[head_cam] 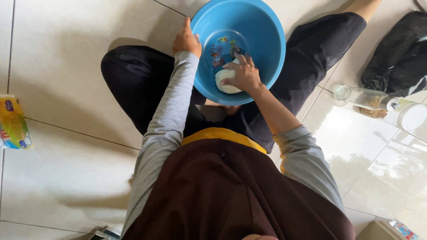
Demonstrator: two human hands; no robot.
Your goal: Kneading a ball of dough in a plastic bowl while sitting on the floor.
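Note:
A round blue plastic basin (262,31) sits on the floor between my crossed legs. Inside it lies a pale lump of dough (225,85). My right hand (242,73) presses down on top of the dough, fingers curled over it. My left hand (186,40) grips the basin's left rim, thumb on the edge. Colourful cartoon stickers (221,50) show on the basin's bottom.
A clear jar (378,104) with a white lid lies on its side on the tiles at right, next to a black bag (400,53). A yellow packet (13,122) lies at the far left. A small box corner (396,229) shows at bottom right.

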